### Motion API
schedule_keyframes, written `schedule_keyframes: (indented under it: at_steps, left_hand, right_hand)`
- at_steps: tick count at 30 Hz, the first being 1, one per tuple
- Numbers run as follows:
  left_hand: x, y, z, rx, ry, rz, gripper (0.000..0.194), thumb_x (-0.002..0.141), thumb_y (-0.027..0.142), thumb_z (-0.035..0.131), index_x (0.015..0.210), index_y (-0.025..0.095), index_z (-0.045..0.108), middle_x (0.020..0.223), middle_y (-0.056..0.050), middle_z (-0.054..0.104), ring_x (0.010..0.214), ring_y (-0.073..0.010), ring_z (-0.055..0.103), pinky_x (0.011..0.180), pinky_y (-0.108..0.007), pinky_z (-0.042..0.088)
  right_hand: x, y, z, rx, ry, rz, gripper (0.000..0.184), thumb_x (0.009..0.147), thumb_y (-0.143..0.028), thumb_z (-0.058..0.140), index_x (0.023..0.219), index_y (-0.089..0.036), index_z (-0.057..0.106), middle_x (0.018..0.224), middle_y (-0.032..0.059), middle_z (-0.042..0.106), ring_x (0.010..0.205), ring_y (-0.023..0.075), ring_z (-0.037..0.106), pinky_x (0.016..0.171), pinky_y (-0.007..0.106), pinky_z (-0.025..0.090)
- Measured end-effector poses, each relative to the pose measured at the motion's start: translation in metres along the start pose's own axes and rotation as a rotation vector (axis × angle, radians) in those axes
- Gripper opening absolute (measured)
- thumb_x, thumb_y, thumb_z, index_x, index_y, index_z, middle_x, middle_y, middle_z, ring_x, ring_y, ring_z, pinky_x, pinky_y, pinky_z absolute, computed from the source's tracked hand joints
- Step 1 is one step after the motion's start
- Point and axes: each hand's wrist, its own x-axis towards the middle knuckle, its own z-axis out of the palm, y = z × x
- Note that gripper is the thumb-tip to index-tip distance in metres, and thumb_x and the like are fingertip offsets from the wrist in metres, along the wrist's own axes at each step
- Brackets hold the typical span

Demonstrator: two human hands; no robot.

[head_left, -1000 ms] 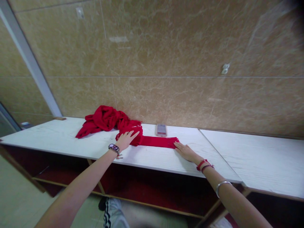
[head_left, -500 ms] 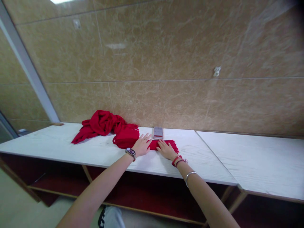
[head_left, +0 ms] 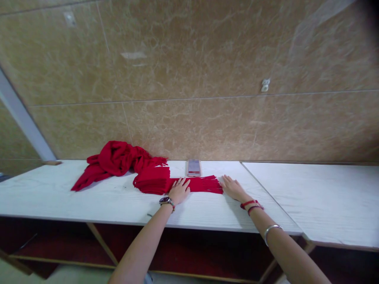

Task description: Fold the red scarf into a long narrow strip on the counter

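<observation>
A red fringed scarf (head_left: 152,180) lies on the white cabinet top, its left part folded in a thick block and a flat strip running right to a spread fringe. My left hand (head_left: 179,191) rests flat on that strip beside the folded block, fingers apart. At the fringe's right end, my right hand (head_left: 233,188) lies with fingers stretched out, its fingertips at or just beyond the thread ends; it grips nothing. Behind the block on the left is a crumpled heap of red cloth (head_left: 118,159); whether it joins the folded scarf I cannot tell.
A phone (head_left: 194,168) lies behind the strip, near the tiled wall (head_left: 189,126). The white cabinet top (head_left: 207,211) has a seam on the right and open dark red shelves (head_left: 201,252) below. A small brown block (head_left: 52,162) sits at the back left.
Both hands came together over the strip, then my right hand slid right to the fringe end while my left stayed on the strip. The fringe now lies more spread out. The view has shifted.
</observation>
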Motion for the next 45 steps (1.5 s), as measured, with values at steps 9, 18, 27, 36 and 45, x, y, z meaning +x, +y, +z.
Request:
schedule_keyframes:
  at_steps: [9,18,27,36,45]
  left_hand:
    - [0.0,0.001,0.004,-0.033,0.035,-0.033,0.045,0.09,0.032,0.03,0.133,0.023,0.038,0.142,-0.004,0.033,0.13,-0.0205,0.028,0.105,-0.042,0.025]
    - [0.003,0.0,0.011,-0.1,0.073,-0.102,0.046,0.087,0.039,0.033,0.131,0.026,0.04,0.142,-0.001,0.034,0.13,-0.0246,0.028,0.105,-0.046,0.024]
    - [0.003,0.0,0.011,-0.136,0.091,-0.098,0.044,0.087,0.037,0.034,0.128,0.027,0.043,0.14,-0.001,0.037,0.129,-0.0228,0.029,0.105,-0.045,0.024]
    - [0.001,0.003,0.005,-0.137,0.062,-0.13,0.046,0.086,0.037,0.034,0.13,0.023,0.042,0.141,0.0,0.036,0.13,-0.0212,0.028,0.106,-0.042,0.022]
    - [0.002,0.004,0.003,-0.142,0.061,-0.134,0.046,0.086,0.036,0.035,0.129,0.024,0.043,0.141,0.0,0.036,0.129,-0.0212,0.029,0.107,-0.044,0.021]
  right_hand:
    - [0.03,-0.074,0.0,0.051,0.022,-0.233,0.046,0.092,-0.037,0.027,0.128,-0.014,0.043,0.133,0.0139,0.046,0.125,0.0233,0.036,0.102,0.044,0.025]
    - [0.021,-0.032,0.009,0.032,0.017,-0.164,0.043,0.092,-0.034,0.024,0.127,-0.018,0.044,0.134,0.012,0.044,0.122,0.0236,0.039,0.098,0.048,0.03]
    - [0.016,-0.037,-0.001,0.188,0.144,-0.212,0.067,0.086,-0.054,0.032,0.138,-0.012,0.028,0.14,0.0158,0.033,0.129,0.0228,0.029,0.105,0.041,0.024]
    - [0.015,-0.028,-0.006,0.086,-0.185,-0.289,0.077,0.082,-0.064,0.03,0.142,-0.018,0.018,0.144,0.0141,0.026,0.132,0.0296,0.022,0.105,0.056,0.012]
    - [0.003,0.006,-0.028,0.126,-0.008,-0.409,0.051,0.087,-0.045,0.036,0.129,-0.019,0.042,0.134,0.0149,0.043,0.125,0.0281,0.035,0.1,0.051,0.028]
